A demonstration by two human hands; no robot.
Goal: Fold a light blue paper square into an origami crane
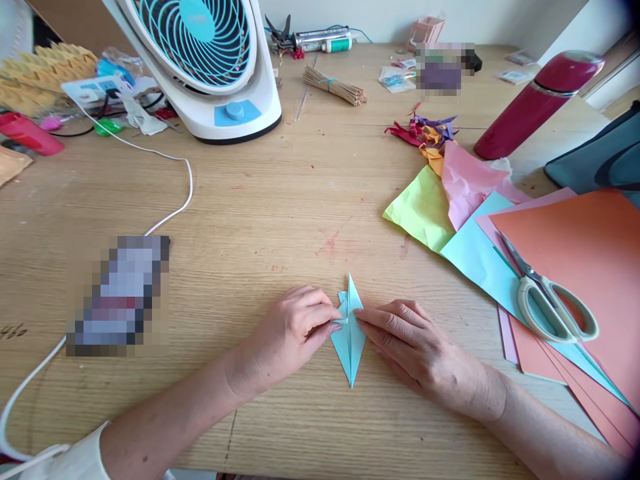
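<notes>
A light-blue sheet of origami paper (353, 353), folded into a narrow diamond, lies on the table in front of me with one point facing away and one toward me. My left hand (300, 323) pinches a small flap at its left side between thumb and fingers. From the right, my right hand (413, 340) has its fingers closed together, with the tips on the paper's right edge holding it down. A small folded bit sticks up beside the upper point. The right thumb is mostly hidden under the fingers.
Scissors (555, 300) rest on stacked coloured paper (575, 233) at right, near yellow-green paper (423, 210) and folded paper pieces (425, 133). Behind stand a red flask (535, 107), a stick bundle (335, 85) and a fan (235, 87). A blurred phone-like device (120, 293) with a white cable (189, 180) lies left.
</notes>
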